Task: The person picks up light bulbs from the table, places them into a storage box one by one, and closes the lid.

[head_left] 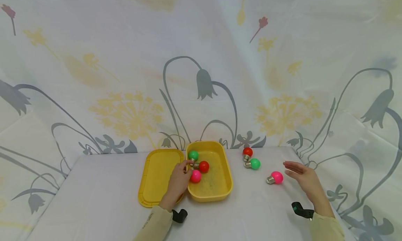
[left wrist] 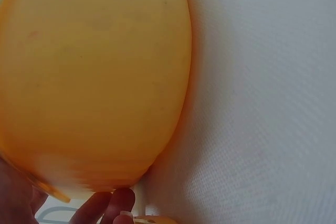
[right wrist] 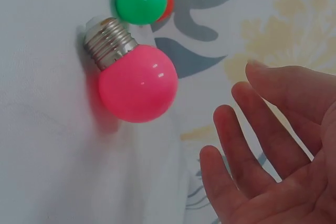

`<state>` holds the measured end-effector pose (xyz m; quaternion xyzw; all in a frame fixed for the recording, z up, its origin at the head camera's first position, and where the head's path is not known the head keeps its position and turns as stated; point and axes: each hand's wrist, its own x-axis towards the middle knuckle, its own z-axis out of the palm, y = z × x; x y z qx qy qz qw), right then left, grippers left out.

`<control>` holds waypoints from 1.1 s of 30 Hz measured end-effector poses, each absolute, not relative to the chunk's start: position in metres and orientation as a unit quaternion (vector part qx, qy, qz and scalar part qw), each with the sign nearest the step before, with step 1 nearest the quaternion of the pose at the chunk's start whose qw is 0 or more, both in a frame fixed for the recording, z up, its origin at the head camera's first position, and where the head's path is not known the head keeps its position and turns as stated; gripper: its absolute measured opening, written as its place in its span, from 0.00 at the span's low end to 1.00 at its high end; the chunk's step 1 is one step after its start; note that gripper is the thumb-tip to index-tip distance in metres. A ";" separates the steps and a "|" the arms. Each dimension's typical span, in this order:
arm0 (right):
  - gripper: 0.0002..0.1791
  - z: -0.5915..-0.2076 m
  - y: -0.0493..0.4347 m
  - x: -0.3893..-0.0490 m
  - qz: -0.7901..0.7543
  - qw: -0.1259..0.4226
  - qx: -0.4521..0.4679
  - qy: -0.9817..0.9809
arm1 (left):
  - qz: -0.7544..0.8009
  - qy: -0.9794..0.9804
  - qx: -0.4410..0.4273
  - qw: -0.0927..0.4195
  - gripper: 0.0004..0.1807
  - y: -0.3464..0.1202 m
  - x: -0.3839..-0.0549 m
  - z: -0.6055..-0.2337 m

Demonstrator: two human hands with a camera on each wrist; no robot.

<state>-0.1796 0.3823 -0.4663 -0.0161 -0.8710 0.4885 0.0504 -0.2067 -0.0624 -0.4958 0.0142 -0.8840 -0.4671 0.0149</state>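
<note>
A yellow plastic container (head_left: 230, 181) stands mid-table, holding a green bulb (head_left: 193, 155), a red bulb (head_left: 203, 166) and a pink bulb (head_left: 195, 176) near its left side. My left hand (head_left: 179, 180) grips the container's left wall at the rim. In the left wrist view, the container's outer wall (left wrist: 100, 77) fills much of the picture, with fingertips (left wrist: 123, 200) against its lower end. On the right, my right hand (head_left: 306, 181) hovers apart from a second pink bulb (head_left: 277, 177), its fingers loosely extended and holding nothing. That bulb lies on its side, metal screw base to the left.
A yellow lid (head_left: 157, 174) lies flat left of the container, partly behind the left forearm. Right of the container, another red bulb (head_left: 247, 152) and another green bulb (head_left: 255, 163) lie close together. A flower-printed cloth (head_left: 201, 108) hangs behind the table.
</note>
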 end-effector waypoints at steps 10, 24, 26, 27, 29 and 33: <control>0.28 -0.470 0.384 -0.176 0.474 0.023 -0.029 -0.880 | -0.465 -0.885 0.016 0.014 0.16 -0.062 -0.207 -0.495; 0.29 -0.481 0.381 -0.177 0.469 -0.011 -0.002 -0.883 | -0.469 -0.883 0.003 0.029 0.16 -0.063 -0.207 -0.492; 0.29 -0.482 0.380 -0.177 0.469 -0.016 -0.001 -0.883 | -0.468 -0.883 0.004 0.033 0.16 -0.063 -0.207 -0.494; 0.29 -0.483 0.380 -0.177 0.468 -0.017 -0.001 -0.883 | -0.469 -0.883 0.004 0.033 0.16 -0.063 -0.207 -0.494; 0.29 -0.484 0.378 -0.177 0.476 -0.021 -0.002 -0.879 | -0.467 -0.884 0.004 0.033 0.15 -0.063 -0.207 -0.494; 0.28 -0.485 0.374 -0.176 0.483 -0.028 -0.015 -0.875 | -0.465 -0.885 0.004 0.027 0.15 -0.063 -0.206 -0.493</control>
